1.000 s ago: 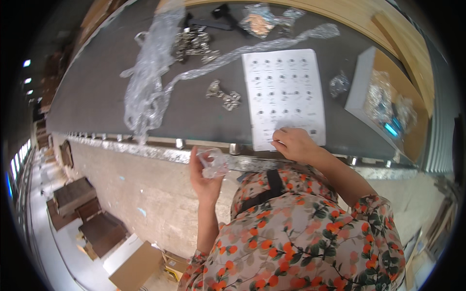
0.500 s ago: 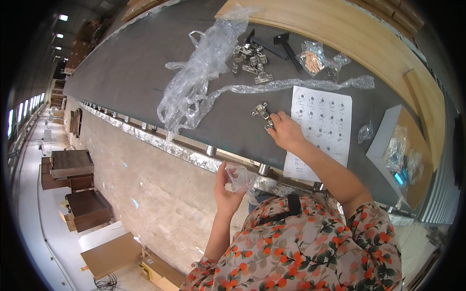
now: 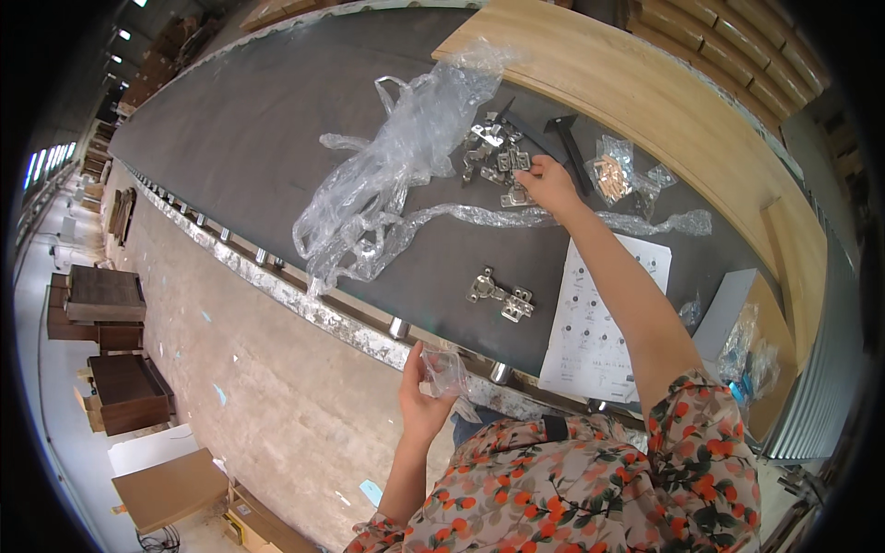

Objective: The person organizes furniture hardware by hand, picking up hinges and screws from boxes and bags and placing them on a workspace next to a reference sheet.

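Silver hinges [image 3: 484, 143]: heaped beside the black brackets [image 3: 570, 147]; my right hand [image 3: 553, 187] is there, thumb and fingertips drawn together at one, though I can't tell whether it's gripped.
Tangle risk: they sit crowded, so lifting one could bring a neighbour along and drop it.
Snag risk: my forearm crosses the clear wrap [image 3: 392, 175] and the printed sheet [image 3: 585, 341]; a low sweep could drag either one.
Loose hinge piece [image 3: 501, 295]: near the sheet's left edge, where my elbow could knock it.
Clear pouch [image 3: 444, 371]: pinched between thumb and fingers of my left hand [image 3: 426, 405]; contents, if any, unclear.
Dowel bag [image 3: 619, 147]: wooden dowels [image 3: 608, 178] inside.
Cardboard box [image 3: 724, 318]: clear packets [image 3: 749, 336], something blue.
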`<state>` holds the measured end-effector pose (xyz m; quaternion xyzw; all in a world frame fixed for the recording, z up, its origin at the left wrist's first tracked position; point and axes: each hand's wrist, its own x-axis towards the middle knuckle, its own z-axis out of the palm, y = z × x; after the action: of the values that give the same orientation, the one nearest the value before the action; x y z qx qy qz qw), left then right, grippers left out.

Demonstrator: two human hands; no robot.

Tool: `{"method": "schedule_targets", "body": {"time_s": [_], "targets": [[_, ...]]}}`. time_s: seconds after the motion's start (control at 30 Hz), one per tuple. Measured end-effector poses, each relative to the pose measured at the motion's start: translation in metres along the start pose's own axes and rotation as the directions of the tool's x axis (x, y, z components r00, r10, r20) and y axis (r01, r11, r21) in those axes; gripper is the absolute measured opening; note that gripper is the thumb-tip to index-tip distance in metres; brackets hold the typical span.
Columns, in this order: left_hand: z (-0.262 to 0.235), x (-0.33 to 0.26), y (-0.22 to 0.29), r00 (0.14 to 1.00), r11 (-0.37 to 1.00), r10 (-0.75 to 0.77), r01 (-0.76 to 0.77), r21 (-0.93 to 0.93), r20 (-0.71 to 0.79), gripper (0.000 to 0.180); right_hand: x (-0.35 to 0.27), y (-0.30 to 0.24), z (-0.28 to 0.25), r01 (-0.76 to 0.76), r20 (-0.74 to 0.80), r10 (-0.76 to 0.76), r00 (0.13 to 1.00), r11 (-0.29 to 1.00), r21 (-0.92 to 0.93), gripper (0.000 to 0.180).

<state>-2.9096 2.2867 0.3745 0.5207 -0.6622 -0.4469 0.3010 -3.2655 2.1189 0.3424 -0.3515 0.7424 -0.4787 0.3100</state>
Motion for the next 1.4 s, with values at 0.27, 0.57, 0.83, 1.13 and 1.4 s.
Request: {"method": "schedule_targets", "body": {"time_s": [0.27, 0.57, 0.83, 1.13, 1.4], "targets": [[-0.013, 0.016, 0.001, 0.999, 0.999, -0.025, 0.024, -0.04, -0.038, 0.086, 0.006, -0.025, -0.002, -0.231, 0.226, 0.206, 0.952, 0.969, 0.091, 0.034], [0.01, 0.023, 0.016, 0.999, 0.99, -0.009, 0.015, -0.144, 0.041, 0.083, -0.043, -0.054, -0.068, -0.053, 0.299, -0.031, 0.954, 0.962, 0.266, 0.03], [0.01, -0.002, 0.024, 0.999, 0.998, 0.006, -0.003, -0.07, 0.045, 0.084, -0.094, -0.053, -0.099, -0.072, 0.258, -0.017, 0.966, 0.941, 0.332, 0.027], [0.013, -0.019, 0.032, 0.998, 0.999, 0.034, -0.032, -0.038, 0.049, 0.085, -0.211, 0.031, -0.171, -0.388, 0.211, 0.33, 0.92, 0.704, 0.595, 0.034], [0.033, -0.022, 0.044, 0.988, 0.997, 0.081, -0.08, -0.015, 0.134, 0.084, -0.302, 0.07, -0.175, -0.245, 0.212, 0.213, 0.954, 0.96, 0.137, 0.045]]}}
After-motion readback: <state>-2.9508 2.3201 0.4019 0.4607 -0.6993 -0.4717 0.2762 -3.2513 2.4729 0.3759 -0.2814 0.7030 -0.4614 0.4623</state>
